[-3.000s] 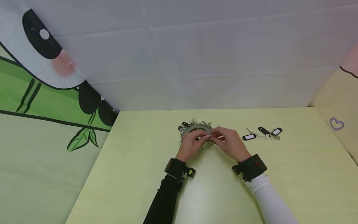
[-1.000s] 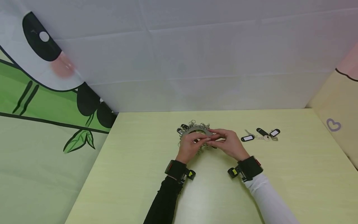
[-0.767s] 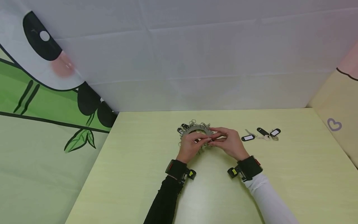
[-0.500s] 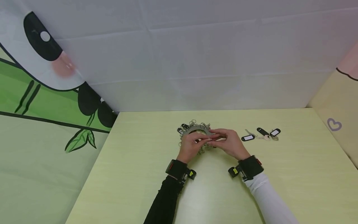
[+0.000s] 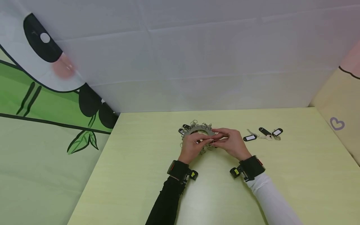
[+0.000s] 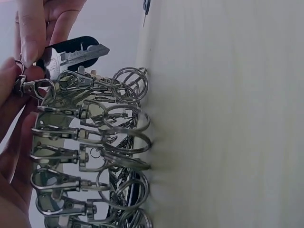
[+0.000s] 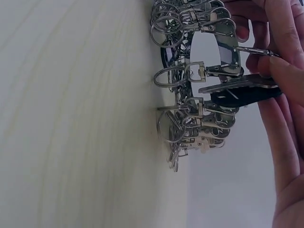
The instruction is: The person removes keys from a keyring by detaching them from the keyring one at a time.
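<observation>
A grey metal ring [image 5: 199, 127] with several swivel clasps and split rings round it stands mid-table. My left hand [image 5: 192, 146] is at its near side, thumb and finger pinching one clasp [image 6: 32, 89] by its small split ring in the left wrist view. Opposite it, my right hand [image 5: 232, 144] pinches a silver key [image 6: 78, 58] with a black key tag [image 6: 88, 43] behind it. Key and tag point in over the clasps in the right wrist view. The fingertips of both hands nearly meet, hiding part of the split ring.
To the right lie several loose keys [image 5: 269, 137] with black tags [image 5: 250, 137] on the pale wooden table [image 5: 140, 175]. Two more tags [image 5: 186, 127] hang at the ring's far left. A grey-white printed cloth [image 5: 180, 62] stands behind the table.
Since three seconds ago my right wrist has turned a little and its upper fingers have straightened somewhat. Both hands stay at the same spot on the ring, with only small finger shifts.
</observation>
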### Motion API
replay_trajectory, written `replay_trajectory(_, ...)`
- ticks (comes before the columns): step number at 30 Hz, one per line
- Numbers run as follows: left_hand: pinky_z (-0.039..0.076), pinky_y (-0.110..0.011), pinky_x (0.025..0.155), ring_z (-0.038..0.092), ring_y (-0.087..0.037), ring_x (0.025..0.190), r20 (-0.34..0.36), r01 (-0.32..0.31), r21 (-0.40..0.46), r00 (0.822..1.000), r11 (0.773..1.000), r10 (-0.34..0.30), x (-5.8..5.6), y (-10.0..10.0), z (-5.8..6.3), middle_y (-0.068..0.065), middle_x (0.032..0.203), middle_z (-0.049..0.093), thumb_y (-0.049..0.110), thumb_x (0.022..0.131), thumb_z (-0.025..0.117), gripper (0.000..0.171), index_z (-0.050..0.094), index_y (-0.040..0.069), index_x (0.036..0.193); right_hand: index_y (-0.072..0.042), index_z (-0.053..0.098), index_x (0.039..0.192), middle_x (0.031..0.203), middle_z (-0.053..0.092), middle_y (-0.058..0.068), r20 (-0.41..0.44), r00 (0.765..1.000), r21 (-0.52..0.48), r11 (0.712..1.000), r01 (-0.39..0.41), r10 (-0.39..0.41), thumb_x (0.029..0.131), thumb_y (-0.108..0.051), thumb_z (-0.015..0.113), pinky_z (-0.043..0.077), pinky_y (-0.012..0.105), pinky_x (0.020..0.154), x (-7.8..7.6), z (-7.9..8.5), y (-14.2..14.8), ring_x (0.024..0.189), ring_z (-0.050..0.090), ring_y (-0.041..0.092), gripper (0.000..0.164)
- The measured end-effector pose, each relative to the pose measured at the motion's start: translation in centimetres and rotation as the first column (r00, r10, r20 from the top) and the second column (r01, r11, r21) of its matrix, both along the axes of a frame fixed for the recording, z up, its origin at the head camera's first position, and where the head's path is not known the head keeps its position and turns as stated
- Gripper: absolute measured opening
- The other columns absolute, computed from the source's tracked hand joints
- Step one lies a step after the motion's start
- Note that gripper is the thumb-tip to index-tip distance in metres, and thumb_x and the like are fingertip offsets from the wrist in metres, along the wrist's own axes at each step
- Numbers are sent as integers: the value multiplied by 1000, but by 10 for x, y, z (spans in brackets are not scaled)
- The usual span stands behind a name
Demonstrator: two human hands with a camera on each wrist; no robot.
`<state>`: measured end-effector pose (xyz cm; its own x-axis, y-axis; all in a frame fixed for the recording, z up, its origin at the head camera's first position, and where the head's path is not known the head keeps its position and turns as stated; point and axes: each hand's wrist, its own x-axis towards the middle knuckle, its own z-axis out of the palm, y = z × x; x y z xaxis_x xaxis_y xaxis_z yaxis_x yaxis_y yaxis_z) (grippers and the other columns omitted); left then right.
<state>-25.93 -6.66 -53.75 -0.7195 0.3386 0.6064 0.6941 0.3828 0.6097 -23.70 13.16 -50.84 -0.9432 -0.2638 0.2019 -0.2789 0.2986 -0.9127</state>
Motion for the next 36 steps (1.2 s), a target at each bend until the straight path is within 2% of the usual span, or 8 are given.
replay_trajectory(6, 41, -22, 53, 57, -5, 66, 2, 14, -14, 1000, 1000, -14, 1, -5, 0, -4, 86, 78, 22, 88, 73, 14, 80, 13, 96, 1, 74, 106, 97, 75, 19, -151, 987, 87, 995, 58, -44, 81, -3, 77, 62, 35, 72, 12, 22, 1, 85, 70, 24, 25)
replay_trajectory(9, 40, -21, 54, 57, -4, 66, 11, 23, -14, 1000, 1000, -23, 1, -7, 1, -4, 87, 78, 22, 88, 73, 14, 79, 13, 96, -7, 79, 95, 90, 75, 11, -219, 972, 113, 987, 115, -88, 83, -9, 78, 61, 31, 71, 3, 15, 12, 82, 69, 16, 13)
replay_trajectory(14, 37, -19, 51, 54, -3, 63, 55, 18, -25, 998, 1000, -16, 3, -9, 1, -2, 89, 79, 22, 87, 74, 14, 80, 16, 97, -16, 79, 89, 85, 76, 5, -233, 947, 134, 958, 255, -220, 83, -19, 79, 57, 27, 62, -7, 4, 34, 70, 69, 7, 7)
replay_trajectory(20, 37, -18, 50, 54, -2, 63, 92, 23, -25, 996, 999, -21, 6, -11, -1, -1, 88, 78, 23, 87, 73, 14, 80, 17, 98, -13, 80, 88, 86, 77, 11, -257, 900, 218, 886, 410, -353, 83, -24, 79, 52, 23, 56, -4, 5, 77, 69, 65, 4, 12)
replay_trajectory(27, 54, -20, 60, 61, -1, 71, 90, 28, -35, 996, 999, -25, 8, -14, -2, -1, 88, 78, 24, 86, 74, 14, 80, 18, 98, -8, 80, 88, 81, 77, 14, -239, 829, 324, 763, 559, -506, 83, -28, 78, 48, 21, 53, 11, 6, 143, 61, 57, -5, 21)
replay_trajectory(32, 54, -19, 60, 61, 0, 72, 82, 44, -51, 996, 998, -40, 10, -14, -3, -1, 88, 78, 23, 86, 74, 14, 80, 18, 98, -5, 79, 93, 62, 67, -21, -164, 781, 398, 685, 611, -602, 82, -36, 78, 46, 25, 53, 30, 1, 184, 62, 50, -10, 33)
replay_trajectory(34, 53, -19, 60, 60, 0, 72, 89, 60, -55, 995, 997, -55, 10, -13, -3, -1, 88, 78, 23, 87, 74, 15, 79, 18, 99, -5, 78, 96, 59, 56, -34, -114, 771, 414, 675, 611, -627, 82, -40, 77, 45, 26, 55, 38, -2, 196, 64, 49, -9, 38)
replay_trajectory(36, 53, -19, 60, 60, 0, 72, 96, 75, -54, 993, 996, -69, 11, -12, -3, -1, 88, 78, 23, 87, 73, 15, 79, 17, 100, -4, 78, 98, 58, 53, -37, -77, 765, 432, 670, 603, -639, 82, -42, 77, 45, 28, 55, 43, -6, 204, 65, 50, -5, 41)
